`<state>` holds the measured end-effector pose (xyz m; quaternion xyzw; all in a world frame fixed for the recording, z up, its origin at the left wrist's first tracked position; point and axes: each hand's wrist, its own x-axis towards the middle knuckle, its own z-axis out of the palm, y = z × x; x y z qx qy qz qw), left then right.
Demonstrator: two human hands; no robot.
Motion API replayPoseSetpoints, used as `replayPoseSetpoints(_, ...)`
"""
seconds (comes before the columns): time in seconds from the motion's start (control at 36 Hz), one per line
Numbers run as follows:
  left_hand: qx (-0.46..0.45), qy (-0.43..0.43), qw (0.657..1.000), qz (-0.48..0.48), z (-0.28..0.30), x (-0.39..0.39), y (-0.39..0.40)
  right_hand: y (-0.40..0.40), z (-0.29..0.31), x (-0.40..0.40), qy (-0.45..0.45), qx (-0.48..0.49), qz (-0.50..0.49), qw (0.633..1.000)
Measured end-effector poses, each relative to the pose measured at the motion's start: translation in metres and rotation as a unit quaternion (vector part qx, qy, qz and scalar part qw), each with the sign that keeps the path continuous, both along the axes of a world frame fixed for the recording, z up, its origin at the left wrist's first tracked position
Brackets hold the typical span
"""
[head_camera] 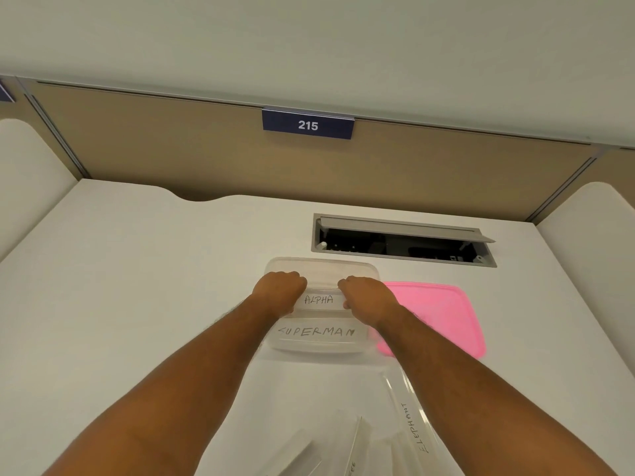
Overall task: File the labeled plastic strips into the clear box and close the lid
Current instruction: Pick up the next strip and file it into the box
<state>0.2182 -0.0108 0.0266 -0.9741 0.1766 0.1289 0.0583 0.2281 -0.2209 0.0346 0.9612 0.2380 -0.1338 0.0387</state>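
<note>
The clear box (321, 264) stands open on the white desk, straight ahead of me. Inside it a strip marked SUPERMAN (316, 332) stands near the front wall. Behind it is a strip marked ALPHA (319, 299). My left hand (280, 292) grips the ALPHA strip's left end and my right hand (367, 295) grips its right end, both with curled fingers over the box. The pink lid (443, 314) lies flat on the desk just right of the box. Several more strips lie near me, one marked ELEPHANT (414, 427).
An open cable hatch (402, 240) is cut into the desk behind the box. A beige partition with a blue sign reading 215 (308, 124) closes off the back. Low white dividers flank the desk left and right.
</note>
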Motion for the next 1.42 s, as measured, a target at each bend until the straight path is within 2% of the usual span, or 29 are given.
replayPoseSetpoints(0.39,0.049,-0.038,0.998,-0.014,-0.006,0.004,0.001,0.006,-0.011,0.002,-0.048,0.000,-0.007,0.999)
replayPoseSetpoints(0.97,0.050,-0.056,0.997,-0.006,-0.004,0.003,0.000,0.007,-0.015,0.003,-0.060,-0.002,-0.026,0.998)
replayPoseSetpoints(1.22,0.003,-0.079,0.997,-0.022,0.011,0.001,0.002,0.001,0.000,-0.004,-0.109,0.023,0.003,0.994)
replayPoseSetpoints(1.42,-0.123,-0.157,0.980,-0.003,0.032,-0.018,-0.007,-0.005,0.016,-0.022,-0.175,0.110,0.015,0.978)
